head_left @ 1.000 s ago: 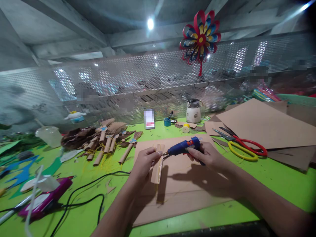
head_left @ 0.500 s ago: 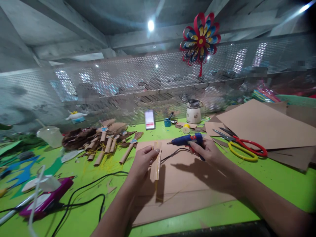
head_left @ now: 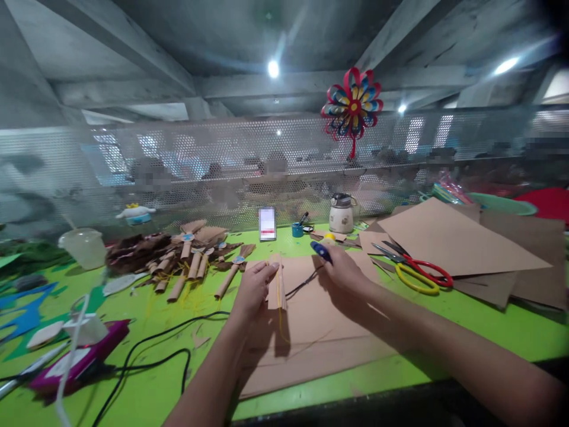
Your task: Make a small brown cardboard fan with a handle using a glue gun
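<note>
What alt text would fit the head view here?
A person's left hand pinches an upright folded brown paper piece over a brown card sheet on a green table, while the right hand grips a blue glue gun beside it. Red and yellow scissors lie to the right.

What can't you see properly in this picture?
Head view, glue gun: the right hand covers most of it, so only a blue bit shows.
Head view, brown paper strip: the left hand hides its left edge.
Head view, phone: the screen is blurred and unreadable.
Head view, behind the mesh screen: the shapes are too blurred to tell.
</note>
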`<state>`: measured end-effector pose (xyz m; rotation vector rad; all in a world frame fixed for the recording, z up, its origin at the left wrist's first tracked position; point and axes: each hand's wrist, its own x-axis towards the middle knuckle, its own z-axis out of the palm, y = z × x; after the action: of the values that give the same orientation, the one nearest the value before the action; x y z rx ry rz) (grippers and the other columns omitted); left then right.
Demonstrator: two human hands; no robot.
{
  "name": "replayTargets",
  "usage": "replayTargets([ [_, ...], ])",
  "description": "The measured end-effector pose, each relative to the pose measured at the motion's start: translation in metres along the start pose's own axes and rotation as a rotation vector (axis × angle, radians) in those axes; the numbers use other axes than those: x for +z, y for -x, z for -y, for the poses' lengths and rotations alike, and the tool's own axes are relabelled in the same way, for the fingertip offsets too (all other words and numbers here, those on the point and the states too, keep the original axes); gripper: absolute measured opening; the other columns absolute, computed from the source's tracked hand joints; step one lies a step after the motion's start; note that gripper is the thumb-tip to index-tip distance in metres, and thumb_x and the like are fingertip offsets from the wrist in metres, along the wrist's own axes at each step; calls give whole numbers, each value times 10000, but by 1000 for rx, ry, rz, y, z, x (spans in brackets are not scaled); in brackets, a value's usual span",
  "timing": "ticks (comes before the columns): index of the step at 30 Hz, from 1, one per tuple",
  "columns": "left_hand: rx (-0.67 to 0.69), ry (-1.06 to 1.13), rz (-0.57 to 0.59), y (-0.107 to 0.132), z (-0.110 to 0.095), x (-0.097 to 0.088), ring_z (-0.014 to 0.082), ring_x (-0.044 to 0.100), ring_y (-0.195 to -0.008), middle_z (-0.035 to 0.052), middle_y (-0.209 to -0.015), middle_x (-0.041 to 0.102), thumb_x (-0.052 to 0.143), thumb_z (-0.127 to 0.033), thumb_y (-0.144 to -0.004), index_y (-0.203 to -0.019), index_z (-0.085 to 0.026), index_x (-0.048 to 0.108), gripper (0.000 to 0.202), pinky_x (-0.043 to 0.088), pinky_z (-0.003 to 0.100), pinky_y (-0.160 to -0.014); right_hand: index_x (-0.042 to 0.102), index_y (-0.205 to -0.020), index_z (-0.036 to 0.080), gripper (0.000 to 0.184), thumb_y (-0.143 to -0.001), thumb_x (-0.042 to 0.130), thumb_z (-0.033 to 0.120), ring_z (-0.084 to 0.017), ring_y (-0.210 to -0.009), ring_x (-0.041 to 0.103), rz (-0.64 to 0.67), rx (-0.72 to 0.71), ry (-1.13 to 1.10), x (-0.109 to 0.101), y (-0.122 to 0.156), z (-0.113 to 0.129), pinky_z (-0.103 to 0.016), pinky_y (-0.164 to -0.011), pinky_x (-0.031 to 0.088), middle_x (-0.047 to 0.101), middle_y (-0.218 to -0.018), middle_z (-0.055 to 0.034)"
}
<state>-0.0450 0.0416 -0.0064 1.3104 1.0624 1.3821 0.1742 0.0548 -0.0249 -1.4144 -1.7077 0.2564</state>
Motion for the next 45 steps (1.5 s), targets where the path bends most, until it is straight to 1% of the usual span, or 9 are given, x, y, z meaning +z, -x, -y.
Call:
replayTargets([
  [5,50,-16,56,-1,3,0,121,431,-579,-26,-584,438,661,-388,-627,-509,-180,480,300,316,233,-523,617,-1142,148,422,-724,609,88,-310,-1021,493,38,-96,199,20,12,2,-422,-896,387,613,-1048,-159],
  [11,33,-12,12,2,4,6,98,346,-496,-53,-513,359,639,-374,-634,-491,-190,415,322,271,233,-482,610,-1077,156,297,-784,570,135,-313,-1061,469,-5,-179,234,7,23,4,-452,-906,395,584,-1080,-148],
  [17,86,-27,-126,0,16,11,85,283,-471,-79,-489,290,599,-377,-710,-534,-206,347,352,241,224,-476,574,-950,183,99,-883,506,211,-195,-811,541,-8,-345,-59,3,57,49,-324,-732,476,574,-895,-69],
  [22,134,-57,-228,-3,25,13,86,302,-493,-75,-513,309,579,-352,-732,-540,-202,351,333,248,221,-485,547,-1034,172,233,-804,572,141,-263,-984,473,-82,-526,-77,17,82,79,-429,-873,426,517,-1014,-113],
  [29,150,-38,-282,-1,23,12,100,332,-522,-72,-535,339,551,-392,-757,-604,-207,392,288,280,223,-510,547,-1030,175,222,-815,594,204,-256,-900,493,-181,-309,-95,32,84,77,-419,-803,440,542,-943,-99],
  [33,157,-21,-323,-2,21,12,113,387,-561,-59,-565,389,556,-395,-754,-614,-211,397,281,309,225,-532,623,-768,188,126,-764,668,305,-202,-705,522,-10,-3,-291,40,85,72,-345,-657,457,580,-755,-49],
  [36,160,-18,-341,-3,22,12,117,403,-582,-53,-584,406,557,-390,-754,-617,-211,400,274,317,225,-544,661,-667,181,187,-769,650,338,-187,-648,532,106,119,-484,43,87,73,-321,-614,443,590,-668,-35],
  [39,156,-23,-351,-4,23,11,113,389,-574,-55,-582,399,562,-383,-748,-607,-210,394,279,309,222,-539,647,-644,175,199,-771,634,328,-173,-637,517,124,128,-579,41,88,76,-301,-601,420,564,-649,-20],
  [45,141,-35,-343,-4,28,11,103,316,-541,-69,-548,333,561,-369,-745,-587,-207,381,289,269,217,-513,530,-627,195,163,-788,555,198,-159,-652,489,167,-101,-516,36,94,81,-282,-596,388,511,-674,-8],
])
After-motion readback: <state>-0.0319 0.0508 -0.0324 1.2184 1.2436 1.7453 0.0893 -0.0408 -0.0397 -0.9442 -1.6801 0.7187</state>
